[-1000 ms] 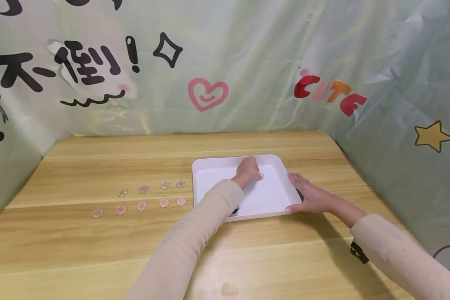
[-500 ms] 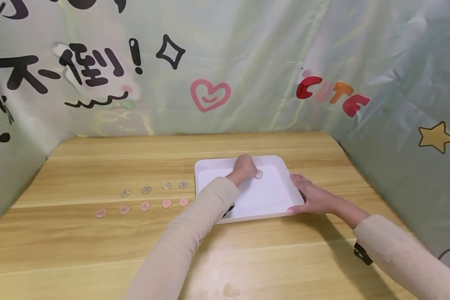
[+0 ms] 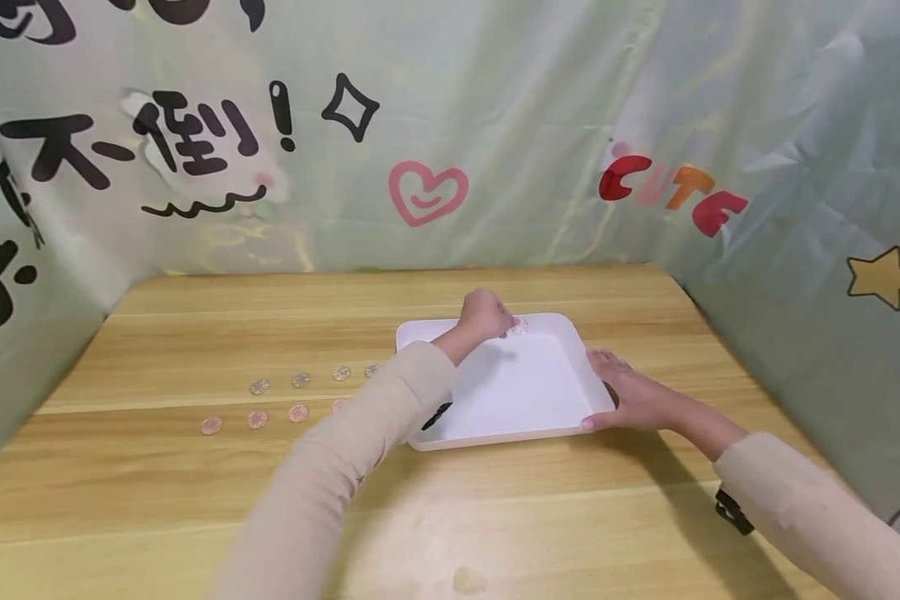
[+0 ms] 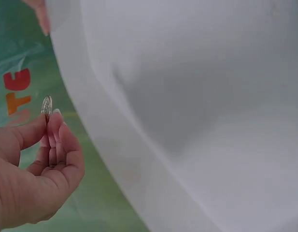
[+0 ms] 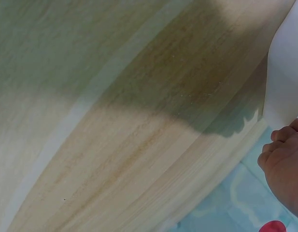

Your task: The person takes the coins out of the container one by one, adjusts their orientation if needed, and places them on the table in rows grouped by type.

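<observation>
My left hand (image 3: 485, 314) pinches a coin (image 4: 47, 105) on edge between thumb and fingertips, over the far side of a white tray (image 3: 525, 383). In the left wrist view the coin stands clear of the tray's wall. At the tray's right side, my right hand (image 3: 630, 396) holds the edge, with the thumb at the near corner and the fingers farther back. To the left of the tray lie two rows of coins: silvery ones (image 3: 301, 380) behind and copper-coloured ones (image 3: 257, 420) in front. My left sleeve hides part of the tray and the rows' right ends.
A wooden table (image 3: 570, 508) carries everything. Printed fabric (image 3: 525, 125) hangs behind it and along both sides. A dark wrist strap (image 3: 733, 510) shows under my right sleeve.
My left hand has moved away toward the tray's far wall, with the coin in its fingers. My left sleeve now covers the rows' right ends. The right hand keeps its place on the tray.
</observation>
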A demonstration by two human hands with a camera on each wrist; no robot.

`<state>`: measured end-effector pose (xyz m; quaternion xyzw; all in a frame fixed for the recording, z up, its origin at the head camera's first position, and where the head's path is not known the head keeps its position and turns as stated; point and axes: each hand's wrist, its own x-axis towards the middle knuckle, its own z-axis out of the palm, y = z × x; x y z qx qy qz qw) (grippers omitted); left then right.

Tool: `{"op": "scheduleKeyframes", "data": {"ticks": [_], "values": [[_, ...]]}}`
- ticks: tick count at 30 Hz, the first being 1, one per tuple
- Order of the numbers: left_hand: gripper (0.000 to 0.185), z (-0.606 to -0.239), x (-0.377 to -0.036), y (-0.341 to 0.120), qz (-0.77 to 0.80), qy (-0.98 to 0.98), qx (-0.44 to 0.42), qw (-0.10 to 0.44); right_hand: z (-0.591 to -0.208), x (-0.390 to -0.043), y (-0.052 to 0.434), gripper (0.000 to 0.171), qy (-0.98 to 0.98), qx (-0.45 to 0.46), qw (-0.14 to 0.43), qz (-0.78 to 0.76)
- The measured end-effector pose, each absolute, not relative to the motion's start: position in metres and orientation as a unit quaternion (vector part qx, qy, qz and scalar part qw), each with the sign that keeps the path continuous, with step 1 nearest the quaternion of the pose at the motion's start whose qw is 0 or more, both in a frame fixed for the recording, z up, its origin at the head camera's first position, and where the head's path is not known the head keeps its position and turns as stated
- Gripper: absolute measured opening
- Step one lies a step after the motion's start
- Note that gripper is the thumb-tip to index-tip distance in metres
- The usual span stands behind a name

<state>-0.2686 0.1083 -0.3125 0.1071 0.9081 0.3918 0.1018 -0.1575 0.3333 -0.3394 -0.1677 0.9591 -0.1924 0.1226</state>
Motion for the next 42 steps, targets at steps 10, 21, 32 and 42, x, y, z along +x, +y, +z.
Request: {"op": "scheduleKeyframes", "data": {"ticks": [10, 21, 32, 42], "values": [[0.015, -0.294, -0.266, 0.076, 0.442, 0.887, 0.082, 0.103, -0.340, -0.158, 0.333, 0.113, 0.960, -0.171, 0.119, -0.184], [0.015, -0.295, -0.265, 0.037, 0.484, 0.866, 0.047, 0.116, -0.339, -0.156, 0.331, 0.113, 0.961, -0.163, 0.125, -0.187], [0.020, -0.295, -0.256, -0.001, 0.528, 0.839, 0.026, 0.129, -0.340, -0.158, 0.330, 0.113, 0.960, -0.165, 0.125, -0.186], [0.019, -0.303, -0.251, -0.027, 0.534, 0.837, 0.003, 0.120, -0.340, -0.158, 0.332, 0.112, 0.961, -0.165, 0.128, -0.183]]}}
